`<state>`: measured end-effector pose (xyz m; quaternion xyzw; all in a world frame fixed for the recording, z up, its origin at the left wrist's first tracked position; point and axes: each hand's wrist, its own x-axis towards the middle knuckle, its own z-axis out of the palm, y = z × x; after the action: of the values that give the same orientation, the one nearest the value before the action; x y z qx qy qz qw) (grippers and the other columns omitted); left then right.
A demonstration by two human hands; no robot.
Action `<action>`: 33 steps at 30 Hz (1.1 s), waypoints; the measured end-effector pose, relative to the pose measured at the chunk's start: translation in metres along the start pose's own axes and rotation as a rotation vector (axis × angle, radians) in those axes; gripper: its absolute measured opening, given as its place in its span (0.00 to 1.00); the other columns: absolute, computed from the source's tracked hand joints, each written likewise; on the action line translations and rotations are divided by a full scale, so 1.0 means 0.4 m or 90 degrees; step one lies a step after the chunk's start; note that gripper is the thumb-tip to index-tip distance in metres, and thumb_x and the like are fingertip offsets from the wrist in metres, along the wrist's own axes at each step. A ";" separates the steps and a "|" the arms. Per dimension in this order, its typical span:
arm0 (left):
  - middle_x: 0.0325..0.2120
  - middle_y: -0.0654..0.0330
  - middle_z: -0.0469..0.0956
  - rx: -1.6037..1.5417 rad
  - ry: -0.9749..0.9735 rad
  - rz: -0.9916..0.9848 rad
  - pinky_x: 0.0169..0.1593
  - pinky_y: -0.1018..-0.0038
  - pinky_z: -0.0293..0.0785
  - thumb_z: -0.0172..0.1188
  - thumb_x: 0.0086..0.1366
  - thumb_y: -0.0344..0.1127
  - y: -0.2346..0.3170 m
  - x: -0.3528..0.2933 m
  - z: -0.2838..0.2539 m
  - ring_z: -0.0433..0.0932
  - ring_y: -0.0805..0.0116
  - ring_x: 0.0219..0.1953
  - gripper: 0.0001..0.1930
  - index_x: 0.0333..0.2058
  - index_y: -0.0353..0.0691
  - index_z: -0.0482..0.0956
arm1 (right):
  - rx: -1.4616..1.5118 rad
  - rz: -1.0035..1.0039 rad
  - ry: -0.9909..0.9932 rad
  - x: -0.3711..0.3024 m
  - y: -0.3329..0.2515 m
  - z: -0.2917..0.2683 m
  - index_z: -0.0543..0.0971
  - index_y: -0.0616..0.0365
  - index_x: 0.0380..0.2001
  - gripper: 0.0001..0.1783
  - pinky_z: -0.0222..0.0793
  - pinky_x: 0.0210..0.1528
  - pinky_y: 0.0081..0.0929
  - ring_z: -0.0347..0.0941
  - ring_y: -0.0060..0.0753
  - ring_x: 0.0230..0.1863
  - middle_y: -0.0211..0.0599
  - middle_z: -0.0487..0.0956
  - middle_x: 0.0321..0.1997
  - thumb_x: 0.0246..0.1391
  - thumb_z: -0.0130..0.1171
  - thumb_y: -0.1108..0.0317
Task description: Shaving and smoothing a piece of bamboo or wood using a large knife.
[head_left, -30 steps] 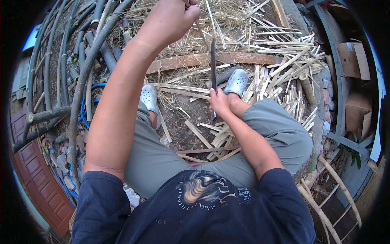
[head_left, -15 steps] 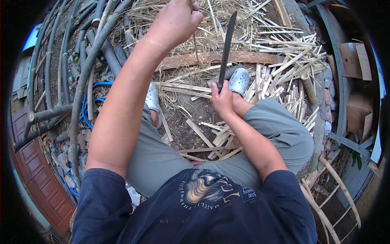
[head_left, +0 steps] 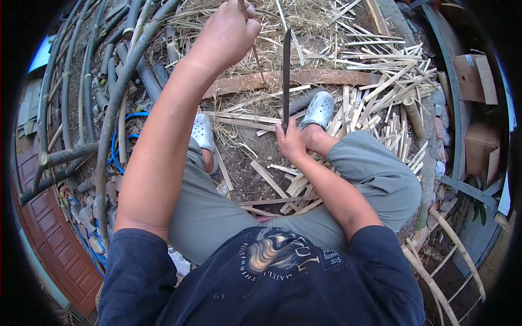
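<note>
Raised at the top left of the middle, my left hand [head_left: 227, 33] is closed round a thin brown strip [head_left: 257, 58], which looks like split bamboo. Its lower end hangs down toward a brown curved plank [head_left: 304, 77] on the ground; whether they touch I cannot tell. My right hand [head_left: 292, 142], lower and by my right ankle, grips a long dark machete [head_left: 286, 73] by the handle. The blade points away from me, apart from the strip and to its right. Pale split sticks [head_left: 266, 176] lie between my legs.
Grey clogs [head_left: 321, 108] are on my feet. Fibre shavings [head_left: 299, 46] and a heap of split sticks [head_left: 391, 81] cover the ground ahead. Bamboo poles [head_left: 117, 103] stand at left beside a blue hose [head_left: 115, 142]. Cardboard boxes [head_left: 472, 79] and a ladder [head_left: 451, 255] are at right.
My right hand has shifted slightly left and nearer, and the machete's tip has swung left. My left hand has moved a little left with the strip.
</note>
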<state>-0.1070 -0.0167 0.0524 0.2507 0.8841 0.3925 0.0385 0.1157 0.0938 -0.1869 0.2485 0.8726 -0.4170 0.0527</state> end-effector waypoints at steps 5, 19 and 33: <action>0.22 0.39 0.74 0.013 0.014 -0.022 0.35 0.56 0.71 0.49 0.54 0.29 0.006 -0.006 0.008 0.76 0.42 0.29 0.09 0.25 0.27 0.73 | -0.104 0.090 -0.156 -0.026 0.090 0.056 0.68 0.63 0.42 0.20 0.67 0.41 0.56 0.74 0.67 0.39 0.66 0.78 0.34 0.60 0.50 0.55; 0.22 0.41 0.75 -0.039 -0.003 -0.011 0.37 0.57 0.73 0.48 0.55 0.28 -0.023 -0.012 -0.004 0.77 0.44 0.29 0.08 0.25 0.28 0.74 | 0.533 0.302 -0.185 0.061 -0.072 -0.028 0.67 0.54 0.36 0.15 0.69 0.17 0.30 0.69 0.26 0.16 0.28 0.68 0.19 0.64 0.47 0.53; 0.22 0.38 0.75 -0.035 -0.011 -0.032 0.38 0.55 0.73 0.48 0.54 0.29 0.005 0.001 0.003 0.77 0.40 0.31 0.09 0.25 0.27 0.74 | -0.089 0.030 -0.115 -0.013 0.176 0.067 0.66 0.64 0.41 0.19 0.69 0.33 0.56 0.75 0.66 0.30 0.62 0.77 0.29 0.61 0.49 0.56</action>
<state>-0.1063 -0.0143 0.0531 0.2307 0.8786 0.4135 0.0625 0.1507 0.1088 -0.2520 0.2261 0.8852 -0.3743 0.1586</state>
